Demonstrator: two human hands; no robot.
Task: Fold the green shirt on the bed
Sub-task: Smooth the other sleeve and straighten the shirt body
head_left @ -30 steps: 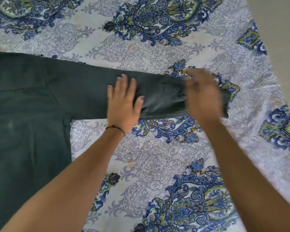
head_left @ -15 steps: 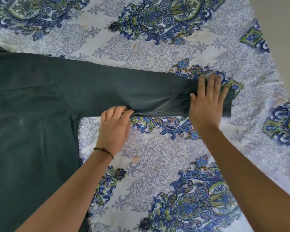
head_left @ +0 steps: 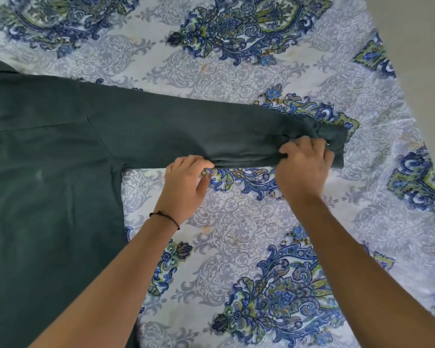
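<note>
The dark green shirt [head_left: 48,184] lies flat on the left of the bed, its long sleeve [head_left: 186,131] stretched out to the right. My right hand [head_left: 304,167] grips the sleeve's near edge by the cuff [head_left: 333,136], and the cloth bunches up there. My left hand [head_left: 186,182] rests at the sleeve's lower edge near the middle, fingers curled onto the hem. A thin dark band circles my left wrist.
The bedsheet [head_left: 236,234] is white with blue and green paisley patterns. The bed's right edge [head_left: 397,79] runs diagonally at the upper right, with plain beige floor [head_left: 425,33] beyond it.
My right hand went from lying flat on the cuff to gripping the sleeve edge, bunching the cloth. My left hand slid off the sleeve's top to its lower hem.
</note>
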